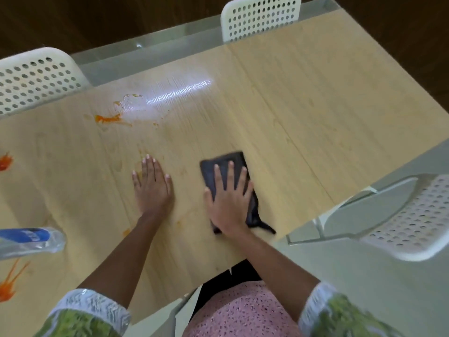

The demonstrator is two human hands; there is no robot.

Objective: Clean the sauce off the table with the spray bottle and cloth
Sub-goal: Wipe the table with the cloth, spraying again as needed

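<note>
1. Right hand (229,205) lies flat on the dark cloth (227,173), fingers straight and spread, pressing it onto the table (303,105). No pinch, no curl.
2. Left hand (151,184) lies palm down on bare wood just left of the cloth, fingers straight, holding nothing.
3. Cloth is folded to a rough rectangle; one loose corner trails out from under the right wrist toward the near table edge.
4. Spray bottle (31,242) lies on its side well left of the cloth, at the frame's left edge; clear body, blue label.
5. Sauce: orange smear (107,118) with a wet patch beside it, beyond the cloth and to its left; more orange streaks (9,283) near the bottle; small orange spots close to the left forearm.
6. White perforated chairs (260,18) stand round the table.
</note>
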